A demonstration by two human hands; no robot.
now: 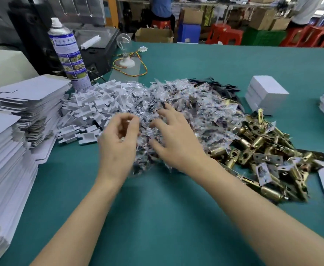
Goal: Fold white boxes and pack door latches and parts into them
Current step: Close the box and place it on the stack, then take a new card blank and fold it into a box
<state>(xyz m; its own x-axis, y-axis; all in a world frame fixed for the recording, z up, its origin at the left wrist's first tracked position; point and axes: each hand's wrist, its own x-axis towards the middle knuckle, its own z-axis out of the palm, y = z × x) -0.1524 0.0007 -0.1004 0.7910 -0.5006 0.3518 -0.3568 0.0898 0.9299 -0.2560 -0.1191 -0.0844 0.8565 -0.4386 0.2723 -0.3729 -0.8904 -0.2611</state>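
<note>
With our right hand [173, 139] spread on the heap of parts bags [186, 104], our curled left hand [119, 139], perhaps pinching one, should lift just one.

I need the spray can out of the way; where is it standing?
In the head view the spray can stands at the far left of the green table, just behind the stack of flat white boxes.
</note>
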